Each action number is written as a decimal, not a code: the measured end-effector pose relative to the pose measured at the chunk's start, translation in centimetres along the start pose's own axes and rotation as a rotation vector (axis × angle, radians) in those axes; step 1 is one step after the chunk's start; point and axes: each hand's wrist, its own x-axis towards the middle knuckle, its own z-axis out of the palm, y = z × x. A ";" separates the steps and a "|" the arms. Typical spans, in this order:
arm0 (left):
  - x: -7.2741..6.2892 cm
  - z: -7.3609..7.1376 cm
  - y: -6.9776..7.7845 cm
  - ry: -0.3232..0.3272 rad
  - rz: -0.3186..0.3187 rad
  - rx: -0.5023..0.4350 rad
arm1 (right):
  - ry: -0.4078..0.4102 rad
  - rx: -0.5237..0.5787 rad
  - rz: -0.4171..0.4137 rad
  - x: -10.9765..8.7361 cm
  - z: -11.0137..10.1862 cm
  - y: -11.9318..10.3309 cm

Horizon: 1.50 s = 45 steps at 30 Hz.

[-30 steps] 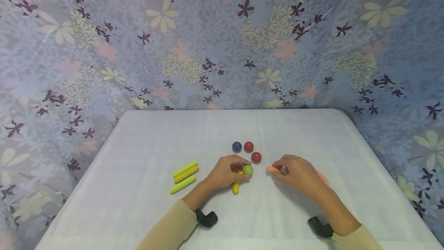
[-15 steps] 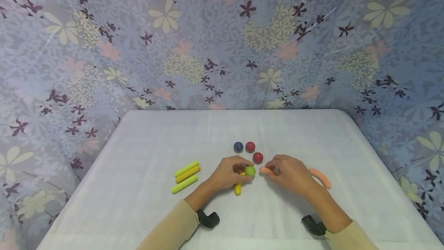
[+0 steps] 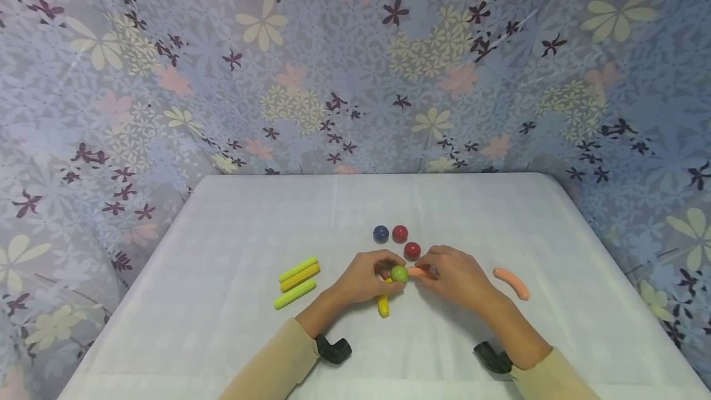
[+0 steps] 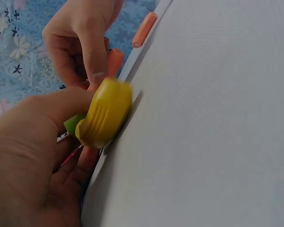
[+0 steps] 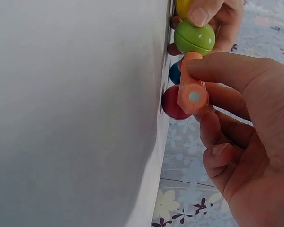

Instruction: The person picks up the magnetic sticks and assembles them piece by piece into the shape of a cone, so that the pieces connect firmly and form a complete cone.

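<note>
My left hand (image 3: pixel 368 278) holds a glossy green ball (image 3: pixel 399 273) between thumb and fingers. A short yellow curved stick (image 3: pixel 383 307) extends from the ball toward the front of the table; the left wrist view shows its ridged side up close. With thumb and fingers my right hand (image 3: pixel 460 279) pinches an orange stick (image 3: pixel 419 272), whose far end meets the green ball. In the right wrist view the stick's near end shows a small pale disc. Just beyond the hands lie two red balls (image 3: pixel 412 250) and a dark blue ball (image 3: pixel 381 234).
Several yellow-green sticks (image 3: pixel 300 277) lie side by side at the left on the white-covered table (image 3: pixel 222 338). Another orange curved stick (image 3: pixel 511 283) rests to the right of my right hand. A floral cloth (image 3: pixel 355 79) hangs behind the table's back edge.
My right hand has moved left with the orange stick, bringing its tip to the green ball. The left hand stays nearly in place, and the yellow stick's near end has swung slightly right.
</note>
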 end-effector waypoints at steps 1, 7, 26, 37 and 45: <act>0.0 0.0 0.1 -0.004 -0.001 -0.004 | 0.001 -0.001 0.000 0.0 0.0 -0.1; 0.0 -0.1 0.3 -0.023 0.006 0.028 | -0.001 0.011 0.009 0.4 0.2 -0.5; 0.5 1.4 1.3 0.153 0.065 0.382 | 0.044 0.062 -0.019 0.5 0.5 -0.7; 0.1 1.2 1.1 0.170 0.021 0.362 | -0.023 0.113 0.087 0.6 0.2 -0.2; 0.3 1.1 0.7 0.163 0.020 0.311 | 0.049 0.149 0.122 0.8 -0.3 1.4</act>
